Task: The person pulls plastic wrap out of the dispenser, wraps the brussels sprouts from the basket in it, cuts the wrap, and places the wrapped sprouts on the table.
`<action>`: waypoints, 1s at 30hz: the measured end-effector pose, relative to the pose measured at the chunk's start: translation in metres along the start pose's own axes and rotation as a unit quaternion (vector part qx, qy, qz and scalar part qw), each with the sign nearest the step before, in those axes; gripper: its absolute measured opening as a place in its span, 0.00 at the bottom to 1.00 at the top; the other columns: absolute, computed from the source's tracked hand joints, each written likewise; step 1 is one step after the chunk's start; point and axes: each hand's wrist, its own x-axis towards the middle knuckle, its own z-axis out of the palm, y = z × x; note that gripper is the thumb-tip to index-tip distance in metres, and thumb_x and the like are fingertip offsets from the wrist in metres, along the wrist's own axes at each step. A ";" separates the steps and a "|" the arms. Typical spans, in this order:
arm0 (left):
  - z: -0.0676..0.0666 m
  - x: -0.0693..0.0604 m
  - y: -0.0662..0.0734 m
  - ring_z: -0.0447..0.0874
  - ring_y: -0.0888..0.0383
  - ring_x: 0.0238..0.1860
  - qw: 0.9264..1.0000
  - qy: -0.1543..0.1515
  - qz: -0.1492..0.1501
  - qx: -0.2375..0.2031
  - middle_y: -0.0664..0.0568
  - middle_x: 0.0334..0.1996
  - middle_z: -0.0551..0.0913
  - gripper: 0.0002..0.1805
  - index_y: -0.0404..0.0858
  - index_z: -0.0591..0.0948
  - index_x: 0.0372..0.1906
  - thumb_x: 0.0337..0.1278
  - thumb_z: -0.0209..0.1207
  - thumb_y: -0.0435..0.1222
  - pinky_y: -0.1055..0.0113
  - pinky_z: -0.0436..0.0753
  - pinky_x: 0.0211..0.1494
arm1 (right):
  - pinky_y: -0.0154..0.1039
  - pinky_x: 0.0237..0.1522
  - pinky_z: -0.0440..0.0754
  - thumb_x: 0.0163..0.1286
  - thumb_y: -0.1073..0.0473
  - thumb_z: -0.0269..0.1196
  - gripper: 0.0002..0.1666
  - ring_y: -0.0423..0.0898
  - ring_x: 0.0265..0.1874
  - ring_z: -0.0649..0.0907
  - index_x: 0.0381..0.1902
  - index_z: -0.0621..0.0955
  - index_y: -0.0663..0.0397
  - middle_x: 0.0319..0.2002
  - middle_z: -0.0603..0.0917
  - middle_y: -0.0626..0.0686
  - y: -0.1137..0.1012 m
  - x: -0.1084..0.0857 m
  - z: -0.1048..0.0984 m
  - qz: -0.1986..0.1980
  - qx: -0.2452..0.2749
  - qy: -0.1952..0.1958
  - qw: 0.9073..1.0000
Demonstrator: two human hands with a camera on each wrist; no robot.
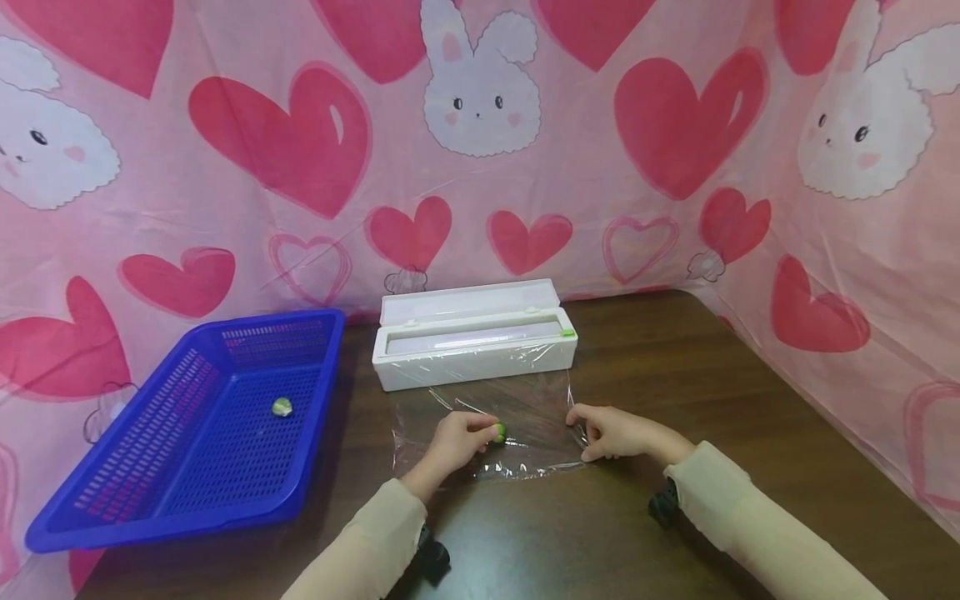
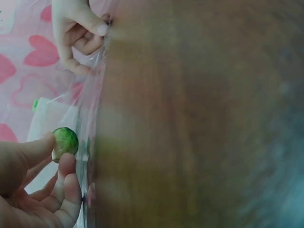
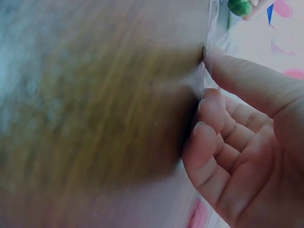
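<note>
The fingers of the left hand were clamped on a small green sprout, held between the thumb and a fingertip, a little below the centre of the head frame. It was above a clear film, but whether it touched this film I could not tell. To the right of it, the right hand had its fingers curled at the right edge of the film; the thumb and forefinger stood apart there, and I could not tell if the other fingers really pinched it.

The film was, in my judgement, the weak point. It was thin and wrinkled, so its loose front edge, low in the centre of the frame, could fold and cling to itself or to the fingertips if the right hand lifted too quickly. It also ran up over the front wall of the white box, in the middle of the frame; therefore a hard pull toward the lower edge could drag the box along the bench, or draw out too much film.

The sprout was round, so it could roll away if it was released while the film was tilted or stretched. The second sprout, in the blue basket at the left of the frame, seemed safe from this, because it lay well apart from the film.
</note>
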 end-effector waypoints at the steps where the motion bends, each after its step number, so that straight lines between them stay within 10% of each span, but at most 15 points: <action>1: 0.001 0.000 0.000 0.77 0.63 0.20 1.000 0.002 0.003 0.006 0.51 0.30 0.85 0.12 0.36 0.84 0.42 0.53 0.63 0.36 0.71 0.73 0.22 | 0.36 0.15 0.71 0.55 0.68 0.67 0.26 0.42 0.13 0.71 0.50 0.69 0.59 0.19 0.73 0.49 0.000 0.000 0.000 0.000 0.001 0.001 1.000; 30: 0.001 -0.007 0.001 0.76 0.59 0.31 0.998 -0.015 0.049 0.044 0.53 0.29 0.81 0.15 0.33 0.82 0.41 0.49 0.66 0.37 0.66 0.75 0.36 | 0.36 0.17 0.72 0.56 0.65 0.67 0.27 0.41 0.14 0.72 0.51 0.69 0.59 0.20 0.74 0.48 0.003 -0.001 -0.001 0.010 0.001 0.002 1.000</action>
